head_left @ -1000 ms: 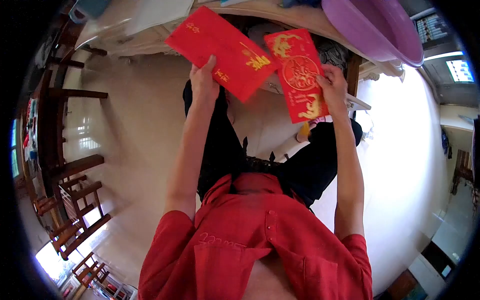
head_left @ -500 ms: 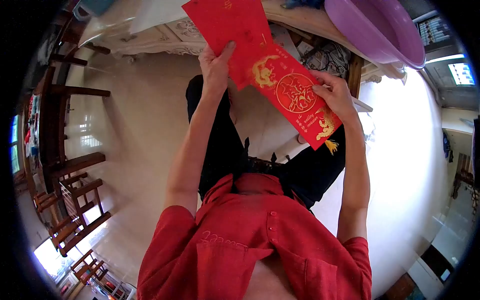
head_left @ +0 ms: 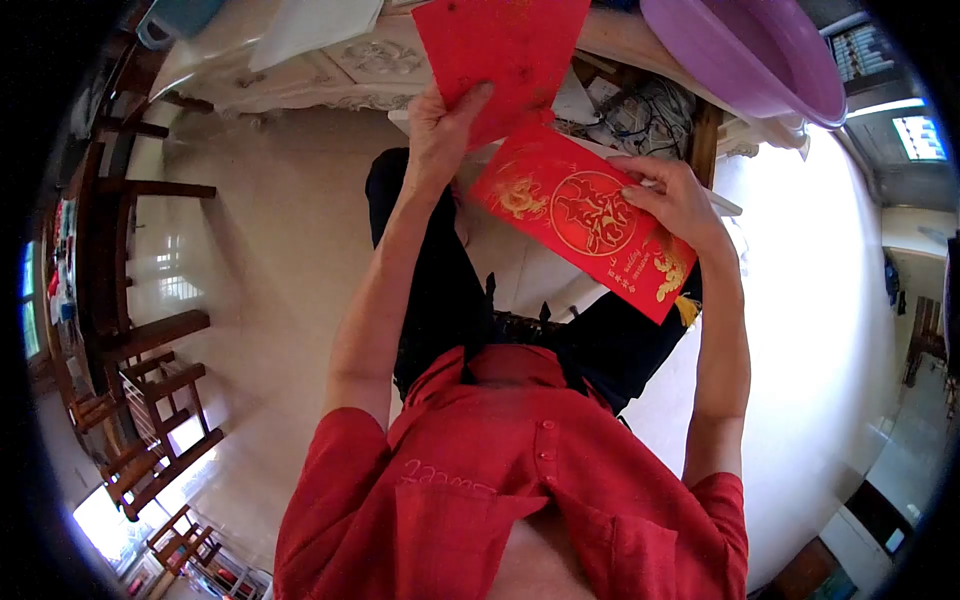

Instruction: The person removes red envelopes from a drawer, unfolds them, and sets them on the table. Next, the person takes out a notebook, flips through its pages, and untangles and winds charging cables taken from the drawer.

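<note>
My left hand (head_left: 447,135) pinches the lower left corner of a plain red envelope (head_left: 505,60), its thumb on top; the envelope's upper edge runs out of view. My right hand (head_left: 672,198) grips a red wedding invitation card (head_left: 592,212) by its upper right side. Gold dragon and phoenix prints, a round gold emblem and the words "wedding invitation" show on the card. A yellow tassel (head_left: 688,310) hangs at its lower right end. The card lies just below the envelope, tilted down to the right.
A carved cream table (head_left: 370,65) stands in front, with white paper (head_left: 312,30) at its left. A purple basin (head_left: 745,55) sits at the right. Below it, a bundle of cables (head_left: 648,122) lies on an open shelf. Wooden chairs (head_left: 165,400) stand at far left.
The card and envelope, overlapping before, have come apart. My left hand moved the envelope up and right; my right hand brought the card slightly down and right.
</note>
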`<state>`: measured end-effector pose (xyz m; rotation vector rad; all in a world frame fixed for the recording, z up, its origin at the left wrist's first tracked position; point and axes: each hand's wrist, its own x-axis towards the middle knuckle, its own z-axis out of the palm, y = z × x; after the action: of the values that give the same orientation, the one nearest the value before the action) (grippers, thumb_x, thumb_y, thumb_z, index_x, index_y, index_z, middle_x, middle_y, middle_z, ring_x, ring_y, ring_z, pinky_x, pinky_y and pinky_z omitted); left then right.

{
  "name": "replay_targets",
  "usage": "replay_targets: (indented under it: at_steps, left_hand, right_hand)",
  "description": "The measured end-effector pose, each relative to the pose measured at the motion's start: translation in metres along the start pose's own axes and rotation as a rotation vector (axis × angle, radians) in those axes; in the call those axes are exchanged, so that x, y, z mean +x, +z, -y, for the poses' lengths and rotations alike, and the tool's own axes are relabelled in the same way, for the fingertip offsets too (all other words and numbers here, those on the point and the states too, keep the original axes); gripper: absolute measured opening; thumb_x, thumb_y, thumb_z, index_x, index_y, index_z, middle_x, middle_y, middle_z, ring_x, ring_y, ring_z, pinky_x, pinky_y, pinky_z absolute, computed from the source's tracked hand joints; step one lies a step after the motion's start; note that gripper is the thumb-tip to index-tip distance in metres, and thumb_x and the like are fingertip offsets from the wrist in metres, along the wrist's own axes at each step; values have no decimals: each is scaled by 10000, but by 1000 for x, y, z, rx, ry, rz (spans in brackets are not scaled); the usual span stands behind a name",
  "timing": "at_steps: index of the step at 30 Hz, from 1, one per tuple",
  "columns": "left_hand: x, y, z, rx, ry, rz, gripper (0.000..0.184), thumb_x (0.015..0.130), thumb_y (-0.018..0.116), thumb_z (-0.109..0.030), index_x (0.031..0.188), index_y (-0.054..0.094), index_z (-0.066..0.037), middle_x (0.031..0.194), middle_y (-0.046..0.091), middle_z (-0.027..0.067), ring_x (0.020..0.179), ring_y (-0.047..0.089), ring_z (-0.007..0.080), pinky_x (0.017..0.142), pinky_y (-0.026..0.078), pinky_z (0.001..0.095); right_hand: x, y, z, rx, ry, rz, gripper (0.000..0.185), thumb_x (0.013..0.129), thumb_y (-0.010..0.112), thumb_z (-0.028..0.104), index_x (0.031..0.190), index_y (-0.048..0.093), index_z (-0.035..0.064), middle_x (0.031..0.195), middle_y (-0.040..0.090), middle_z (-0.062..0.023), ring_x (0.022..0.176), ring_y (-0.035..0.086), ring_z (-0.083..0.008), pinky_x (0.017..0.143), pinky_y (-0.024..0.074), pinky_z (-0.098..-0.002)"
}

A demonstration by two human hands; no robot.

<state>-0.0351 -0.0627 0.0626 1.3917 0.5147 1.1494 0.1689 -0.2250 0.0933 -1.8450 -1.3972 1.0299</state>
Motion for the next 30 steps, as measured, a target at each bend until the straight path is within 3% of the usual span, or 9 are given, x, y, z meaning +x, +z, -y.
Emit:
replay_targets:
  at_steps: [5, 7, 15, 18, 20, 21, 23, 26, 30]
  left_hand:
    - [-6, 3, -17, 47, -105, 51, 198, 824, 539, -31, 1019, 574, -26, 924, 604, 4, 826, 545, 83, 739, 446, 232]
    - [-9, 1, -14, 38, -98, 93, 202, 820, 544, -29, 1020, 576, -28, 921, 604, 4, 828, 545, 80, 742, 448, 231]
    - [-13, -1, -7, -35, -132, 180, 227, 783, 590, -29, 1010, 591, -41, 914, 607, 5, 829, 549, 84, 749, 450, 239]
    - [-13, -8, 23, 112, -146, 118, 221, 768, 610, -37, 989, 598, -37, 902, 611, 13, 812, 552, 82, 723, 454, 236]
    - [-15, -12, 43, 102, -178, 113, 305, 724, 653, -35, 1017, 568, -30, 943, 607, 66, 808, 580, 177, 689, 477, 290]
    - [-16, -11, 47, 102, -177, 114, 305, 724, 653, -35, 1017, 568, -30, 943, 607, 66, 808, 580, 177, 689, 477, 290]
    - [-16, -9, 54, 169, -405, -62, 227, 719, 637, -34, 941, 597, -18, 848, 615, 41, 749, 573, 133, 593, 475, 282]
    - [-15, -1, 41, 24, -552, -208, 274, 701, 630, -21, 970, 577, -14, 854, 609, 70, 729, 588, 176, 551, 477, 298]
    - [-20, -13, 58, -210, -602, -155, 359, 746, 548, 28, 1093, 459, 7, 1051, 534, 146, 853, 583, 264, 725, 514, 394]
  right_hand:
    - [16, -13, -7, -3, -69, 42, 324, 759, 568, 111, 1073, 572, 32, 965, 615, -123, 852, 580, -184, 787, 442, -295]
    - [18, -22, -2, -9, -48, 124, 337, 770, 546, 56, 1101, 542, -9, 1006, 587, -100, 884, 544, -138, 805, 429, -252]
    - [15, -29, -16, -5, 49, 201, 346, 767, 533, 65, 1099, 533, -33, 962, 585, -99, 846, 537, -122, 776, 422, -230]
    - [15, -19, -31, -38, 2, 157, 329, 749, 556, 88, 1064, 563, -6, 883, 623, -106, 770, 570, -152, 741, 445, -264]
    - [13, -15, -35, 110, 53, 163, 329, 741, 577, 71, 1060, 565, -8, 869, 624, -90, 742, 569, -137, 708, 451, -246]
    - [12, -15, -35, 109, 52, 162, 329, 741, 577, 71, 1060, 565, -8, 869, 624, -90, 742, 569, -137, 708, 451, -246]
    - [8, -15, -35, 73, 40, 213, 333, 768, 535, 65, 1086, 540, -31, 937, 585, -88, 819, 542, -110, 745, 436, -224]
    - [-2, -18, -13, 58, 16, 188, 336, 773, 531, 70, 1096, 536, -24, 946, 587, -97, 809, 553, -111, 729, 443, -215]
    - [-10, -20, -4, 137, 20, 144, 343, 772, 530, 73, 1103, 533, -18, 948, 590, -94, 820, 557, -114, 741, 440, -214]
